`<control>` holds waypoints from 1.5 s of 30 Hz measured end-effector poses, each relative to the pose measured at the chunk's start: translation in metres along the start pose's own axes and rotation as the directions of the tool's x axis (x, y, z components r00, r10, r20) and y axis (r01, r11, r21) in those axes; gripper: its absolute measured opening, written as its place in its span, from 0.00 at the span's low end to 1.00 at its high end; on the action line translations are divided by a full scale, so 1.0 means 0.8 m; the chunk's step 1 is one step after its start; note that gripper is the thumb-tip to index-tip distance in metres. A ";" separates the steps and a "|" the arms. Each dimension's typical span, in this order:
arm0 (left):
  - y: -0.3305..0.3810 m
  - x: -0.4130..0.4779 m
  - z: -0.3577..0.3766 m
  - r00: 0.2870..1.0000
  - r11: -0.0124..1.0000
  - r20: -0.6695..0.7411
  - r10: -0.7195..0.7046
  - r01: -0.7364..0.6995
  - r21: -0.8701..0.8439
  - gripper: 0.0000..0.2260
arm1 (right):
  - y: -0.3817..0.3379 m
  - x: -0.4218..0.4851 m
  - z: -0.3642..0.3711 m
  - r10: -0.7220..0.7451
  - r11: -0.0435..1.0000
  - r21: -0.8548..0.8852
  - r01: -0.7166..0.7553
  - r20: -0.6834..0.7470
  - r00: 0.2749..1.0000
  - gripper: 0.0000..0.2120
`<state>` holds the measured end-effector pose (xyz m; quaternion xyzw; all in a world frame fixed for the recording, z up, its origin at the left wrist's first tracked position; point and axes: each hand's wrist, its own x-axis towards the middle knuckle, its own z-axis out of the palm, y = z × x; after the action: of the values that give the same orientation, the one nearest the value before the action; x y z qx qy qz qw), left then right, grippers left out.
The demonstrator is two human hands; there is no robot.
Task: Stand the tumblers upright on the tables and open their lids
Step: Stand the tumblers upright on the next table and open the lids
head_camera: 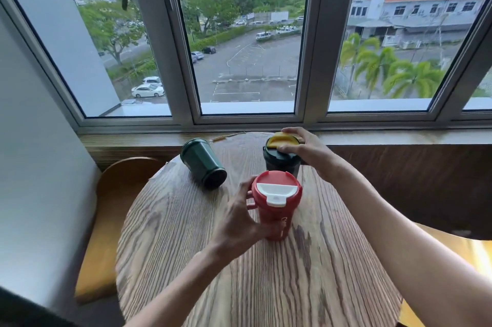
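Observation:
A red tumbler [275,213] stands upright on the round wooden table [239,273], its white flip lid [275,192] down. My left hand [239,220] grips its side. Behind it a dark tumbler [279,163] stands upright with its yellow flip lid [281,139] raised; my right hand [306,149] rests on the top, fingers on that lid. A green tumbler [203,163] lies on its side at the table's far left, base towards me; its lid end is hidden.
A wooden window ledge [159,140] runs behind the table under a wide window. A wooden chair [117,207] stands to the left, another chair seat [452,247] to the right. A white wall is close on the left.

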<state>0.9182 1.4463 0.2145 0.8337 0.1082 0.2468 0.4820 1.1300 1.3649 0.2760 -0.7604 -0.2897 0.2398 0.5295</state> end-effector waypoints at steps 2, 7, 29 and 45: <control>0.000 0.000 0.001 1.000 1.000 -0.024 -0.012 0.012 0.007 0.42 | 0.000 0.001 -0.001 -0.005 1.000 -0.004 0.005 -0.005 1.000 0.23; -0.006 0.003 -0.001 0.997 0.999 -0.067 -0.032 0.033 0.010 0.44 | 0.000 0.003 -0.001 -0.004 1.000 -0.015 0.003 -0.017 1.000 0.22; -0.023 0.020 -0.004 0.995 1.000 -0.099 -0.017 0.019 0.013 0.41 | -0.002 -0.001 -0.006 0.025 0.997 0.066 -0.029 0.058 0.998 0.22; -0.058 0.085 -0.097 0.742 0.958 -0.611 -0.275 0.266 -0.109 0.17 | -0.025 0.005 -0.002 -0.002 0.986 -0.168 0.009 0.037 0.999 0.26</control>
<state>0.9390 1.5573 0.2277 0.6779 0.3784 0.4351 0.4560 1.1302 1.3722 0.2949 -0.7972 -0.3207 0.2269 0.4585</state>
